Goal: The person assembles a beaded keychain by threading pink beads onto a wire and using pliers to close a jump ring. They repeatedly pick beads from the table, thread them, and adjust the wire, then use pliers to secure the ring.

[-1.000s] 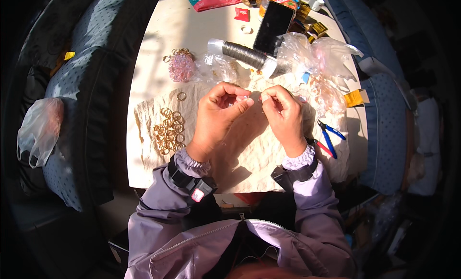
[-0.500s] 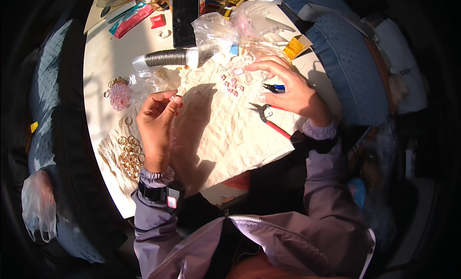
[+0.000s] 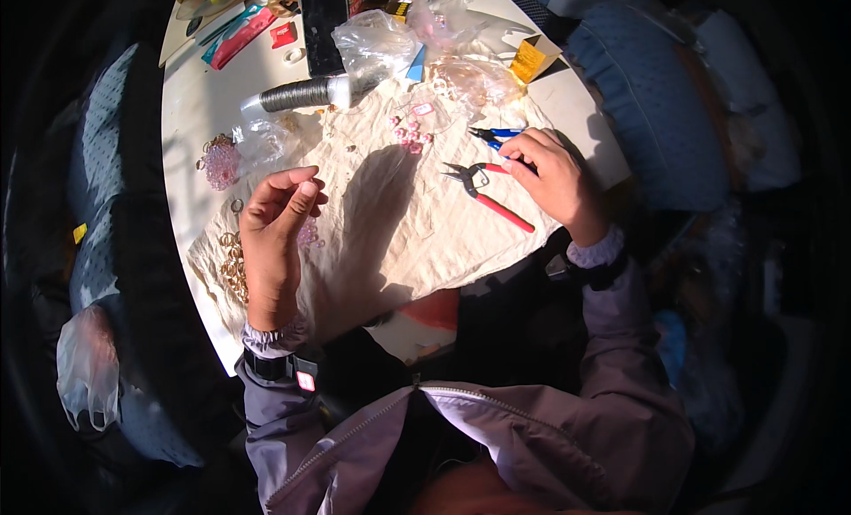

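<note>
1. In the head view, the left hand (image 3: 279,236) is up over the left part of the cloth (image 3: 443,236). Its thumb and pointing finger are bent close together, like a pinch. I cannot tell if something tiny is between them.
2. The right hand (image 3: 557,183) is on the other side, with its fingers half curled over the handles of the blue cutters (image 3: 498,134). I cannot tell if it has a firm hold on them.
3. The red pliers (image 3: 503,212) lie on the cloth just below the blue cutters. Their tips are apart and point left. One red handle runs up close to the right thumb.
4. A little heap of pink beads (image 3: 410,136) sits on the cloth, between the two hands and a bit farther up. Some small see-through pink beads (image 3: 310,234) are just beside the left wrist.
5. Gold rings (image 3: 232,269) lie in a heap to the left of the left hand, partly hidden by it.
6. A bumpy pink bead bunch (image 3: 219,165) is near the table's left edge. A spool of dark wire (image 3: 297,95) lies on its side farther up.
7. A black phone (image 3: 324,32) is above the spool. A crinkly clear bag (image 3: 377,43) is just right of the phone.
</note>
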Available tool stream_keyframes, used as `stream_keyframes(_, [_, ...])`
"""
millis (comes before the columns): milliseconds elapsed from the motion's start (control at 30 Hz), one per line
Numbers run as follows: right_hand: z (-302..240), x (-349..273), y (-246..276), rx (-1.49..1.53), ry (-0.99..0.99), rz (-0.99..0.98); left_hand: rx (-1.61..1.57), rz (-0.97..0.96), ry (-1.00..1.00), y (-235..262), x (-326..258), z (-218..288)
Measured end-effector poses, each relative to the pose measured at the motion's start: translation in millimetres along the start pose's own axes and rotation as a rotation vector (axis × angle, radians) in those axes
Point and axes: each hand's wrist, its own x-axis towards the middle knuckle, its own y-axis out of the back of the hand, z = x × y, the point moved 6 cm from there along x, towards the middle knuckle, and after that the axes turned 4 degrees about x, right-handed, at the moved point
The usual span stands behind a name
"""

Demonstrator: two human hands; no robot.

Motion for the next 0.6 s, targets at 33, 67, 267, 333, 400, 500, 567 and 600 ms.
stream_keyframes(33, [-5, 1, -4, -0.064, 0.048, -0.008, -0.044, -0.018, 0.017, -1, -9, 0])
stream_keyframes(67, [-9, -2, -8, -0.121, 0.068, -0.047, -0.11, -0.029, 0.034, -4, -20, -3])
stream_keyframes(267, [-3, -1, -10, -0.222, 0.018, 0.085, -0.314, -0.033, 0.132, -23, -66, -34])
stream_keyframes(333, [6, 2, -6, -0.336, 0.021, 0.159, -0.351, -0.018, 0.159, -29, -77, -41])
stream_keyframes(400, [23, 8, -13, -0.382, -0.059, 0.062, -0.39, -0.038, 0.135, -36, -82, -44])
stream_keyframes(500, [41, 13, -16, -0.361, -0.052, 0.006, -0.459, -0.036, 0.157, -42, -87, -49])
stream_keyframes(567, [53, 16, -19, -0.313, -0.056, -0.027, -0.501, -0.029, 0.183, -42, -92, -52])
stream_keyframes(600, [58, 18, -20, -0.309, -0.044, -0.033, -0.519, -0.033, 0.189, -44, -93, -53])
